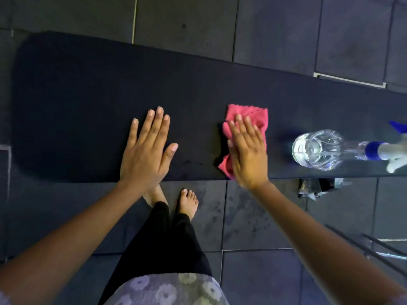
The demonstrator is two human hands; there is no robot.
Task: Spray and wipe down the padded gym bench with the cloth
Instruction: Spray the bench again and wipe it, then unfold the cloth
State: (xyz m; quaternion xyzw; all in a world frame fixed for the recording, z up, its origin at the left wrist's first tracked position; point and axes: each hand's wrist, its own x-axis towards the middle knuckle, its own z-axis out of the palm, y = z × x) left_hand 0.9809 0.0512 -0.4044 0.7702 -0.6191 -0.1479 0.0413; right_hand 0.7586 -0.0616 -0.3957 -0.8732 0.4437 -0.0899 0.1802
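The black padded bench (77,102) runs across the view from left to right. My left hand (146,150) lies flat on its pad, fingers straight and spread. A pink cloth (255,116) lies crumpled on the pad to the right of it, and my right hand (247,153) presses down on it with straight fingers. A clear spray bottle (317,149) with a blue collar and white trigger stands on the bench further right, apart from both hands.
Dark rubber floor tiles (275,25) surround the bench. My bare feet (187,202) stand close to the bench's near edge. A bench frame part (315,189) shows under the near right edge, and metal bars (374,245) lie at the lower right.
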